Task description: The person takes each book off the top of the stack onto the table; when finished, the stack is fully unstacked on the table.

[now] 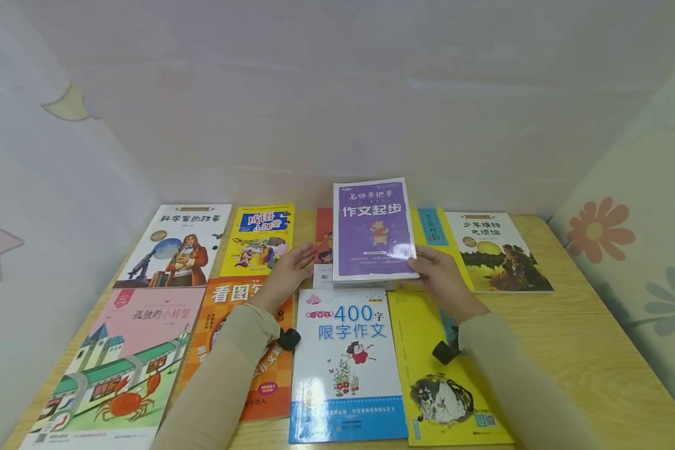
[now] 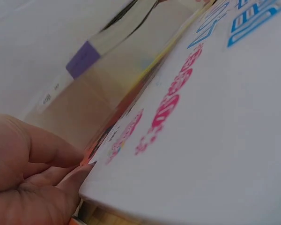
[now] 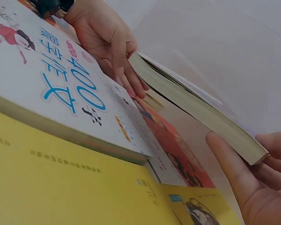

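Note:
My right hand (image 1: 441,275) grips the lower right corner of a purple-covered book (image 1: 371,231), tilted up above the back row. In the right wrist view the thumb lies on one side of its page block (image 3: 201,112), with fingers on the other. My left hand (image 1: 287,275) is at the left edge of a red book (image 1: 324,234), which the purple book partly hides. The left fingers (image 3: 136,84) extend to that edge; whether they pinch it is unclear. In front lies a white-and-blue book (image 1: 343,356) with "400" on its cover.
Left stand a scientist-cover book (image 1: 174,244), a yellow book (image 1: 259,244), a pink crab book (image 1: 124,362) and an orange book (image 1: 275,381). Right are a yellow cat-cover book (image 1: 444,387) and a white-topped book (image 1: 497,250). Bare wooden table (image 1: 585,362) shows at the right; a pale wall rises behind.

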Action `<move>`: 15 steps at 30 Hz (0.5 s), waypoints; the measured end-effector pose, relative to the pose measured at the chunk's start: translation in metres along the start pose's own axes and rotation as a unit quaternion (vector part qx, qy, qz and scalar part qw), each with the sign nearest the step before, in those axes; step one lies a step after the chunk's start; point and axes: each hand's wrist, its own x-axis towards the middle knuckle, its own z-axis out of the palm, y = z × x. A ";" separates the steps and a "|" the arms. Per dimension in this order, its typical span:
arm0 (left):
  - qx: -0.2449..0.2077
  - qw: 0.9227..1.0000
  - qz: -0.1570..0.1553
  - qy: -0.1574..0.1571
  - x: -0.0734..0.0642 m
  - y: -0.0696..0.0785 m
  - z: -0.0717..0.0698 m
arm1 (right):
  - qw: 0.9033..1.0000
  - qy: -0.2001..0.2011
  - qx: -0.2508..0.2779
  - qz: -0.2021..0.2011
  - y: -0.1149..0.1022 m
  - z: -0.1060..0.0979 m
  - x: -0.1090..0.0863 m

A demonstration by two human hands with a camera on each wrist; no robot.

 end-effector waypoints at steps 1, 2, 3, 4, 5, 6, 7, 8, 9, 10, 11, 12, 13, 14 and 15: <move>-0.002 1.000 0.002 -0.001 0.000 0.000 0.000 | 1.000 -0.007 0.004 -0.014 -0.003 -0.005 -0.003; -0.004 1.000 0.004 -0.001 0.000 0.001 0.000 | 1.000 -0.011 0.010 -0.025 -0.005 -0.009 -0.007; -0.005 1.000 0.005 -0.001 -0.001 0.001 0.000 | 0.999 -0.015 0.017 -0.038 -0.007 -0.013 -0.010; -0.006 1.000 0.006 -0.002 -0.001 0.001 0.000 | 0.999 -0.015 0.021 -0.046 -0.009 -0.018 -0.015; -0.006 1.000 0.007 -0.001 -0.002 0.002 0.001 | 0.998 -0.016 0.025 -0.051 -0.011 -0.022 -0.020; -0.007 1.000 0.004 0.000 -0.003 0.002 0.002 | 0.998 -0.013 0.027 -0.057 -0.013 -0.028 -0.025; -0.008 1.000 0.004 0.000 -0.003 0.003 0.002 | 0.998 -0.010 0.030 -0.061 -0.014 -0.033 -0.030; -0.007 1.000 0.004 -0.001 -0.004 0.004 0.003 | 0.997 -0.006 0.034 -0.064 -0.015 -0.039 -0.036; -0.007 1.000 0.004 -0.002 -0.004 0.004 0.004 | 0.997 -0.005 0.033 -0.068 -0.016 -0.046 -0.042; -0.008 1.000 0.005 -0.002 -0.005 0.005 0.004 | 0.997 -0.003 0.031 -0.069 -0.017 -0.053 -0.048; -0.009 1.000 0.006 -0.003 -0.005 0.005 0.005 | 0.997 -0.002 0.029 -0.072 -0.018 -0.060 -0.054; -0.009 1.000 0.007 -0.004 -0.005 0.006 0.006 | 0.997 -0.001 0.025 -0.076 -0.018 -0.067 -0.060; -0.009 1.000 0.009 -0.004 -0.005 0.006 0.006 | 0.997 0.000 0.018 -0.078 -0.019 -0.075 -0.066; -0.009 1.000 0.012 -0.005 -0.006 0.006 0.006 | 0.997 0.001 0.010 -0.081 -0.019 -0.082 -0.072; -0.009 1.000 0.014 -0.006 -0.006 0.006 0.007 | 0.997 0.000 0.005 -0.083 -0.019 -0.090 -0.078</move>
